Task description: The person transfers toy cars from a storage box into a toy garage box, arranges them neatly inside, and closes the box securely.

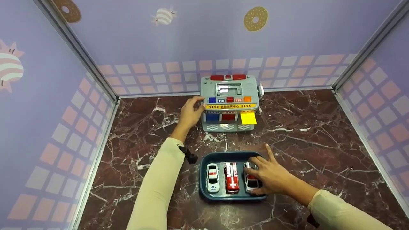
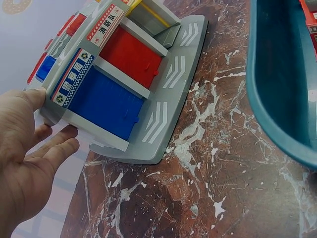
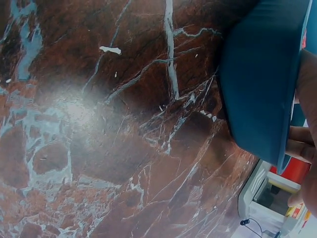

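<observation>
A grey toy emergency station with red lights on its roof stands near the back wall. My left hand grips its left front corner, thumb on the front edge and fingers at the side. Its blue door and red door are down, while the yellow door sticks out raised. In a dark teal tray, my right hand grips a red and white toy car by its ends, partly covering it. Beside it lie a red toy fire truck and a white toy police car.
Purple wall panels enclose the back and both sides. A white handset-like part is on the station's right side. The tray stands in front of the station on a dark red marbled tabletop.
</observation>
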{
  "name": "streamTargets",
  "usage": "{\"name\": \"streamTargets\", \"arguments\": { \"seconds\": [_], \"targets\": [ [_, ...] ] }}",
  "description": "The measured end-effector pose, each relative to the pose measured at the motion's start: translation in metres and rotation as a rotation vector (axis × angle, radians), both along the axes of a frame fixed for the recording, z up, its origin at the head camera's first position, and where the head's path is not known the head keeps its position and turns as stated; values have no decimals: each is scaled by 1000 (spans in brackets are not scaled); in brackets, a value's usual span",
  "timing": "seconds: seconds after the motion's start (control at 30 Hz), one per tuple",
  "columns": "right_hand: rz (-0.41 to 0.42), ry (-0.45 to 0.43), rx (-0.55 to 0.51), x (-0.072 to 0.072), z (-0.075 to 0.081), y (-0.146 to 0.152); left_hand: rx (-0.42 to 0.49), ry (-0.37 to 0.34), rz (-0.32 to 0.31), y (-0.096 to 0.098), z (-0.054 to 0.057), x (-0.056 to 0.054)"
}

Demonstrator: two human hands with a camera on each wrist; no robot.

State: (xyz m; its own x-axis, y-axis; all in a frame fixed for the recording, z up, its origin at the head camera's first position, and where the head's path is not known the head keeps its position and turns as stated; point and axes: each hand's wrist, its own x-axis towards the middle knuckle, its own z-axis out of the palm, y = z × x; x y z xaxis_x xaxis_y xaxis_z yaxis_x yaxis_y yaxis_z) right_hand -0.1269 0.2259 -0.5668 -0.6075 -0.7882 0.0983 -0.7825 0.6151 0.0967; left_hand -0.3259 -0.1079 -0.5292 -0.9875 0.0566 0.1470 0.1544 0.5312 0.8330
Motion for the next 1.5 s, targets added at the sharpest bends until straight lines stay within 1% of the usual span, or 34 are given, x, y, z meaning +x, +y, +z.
{"name": "streamTargets", "arguments": {
  "seconds": [0.13,0.37,0.6,0.73,0.93,1.07,1.27,1.37,1.5],
  "targets": [
    [-17,-30,11,1,-1,-2,7,-6,-7,0,-1,1],
    [-33,-8,38,1,0,-7,24,17,-9,0,0,0],
    [-71,-30,63,1,-1,-12,18,18,9,0,0,1],
    [-79,-24,60,1,-1,-13,12,9,22,1,1,1],
    [-73,18,12,-2,6,-9,17,11,23,1,0,1],
    [-62,14,-51,-6,13,-5,21,13,21,1,0,0],
    [-58,-31,-104,-10,25,-4,18,6,18,0,1,1],
    [-70,-74,-139,-13,31,-2,16,0,15,1,2,2],
    [-82,-108,-186,-20,38,2,18,-6,16,1,2,2]
  ]
}}
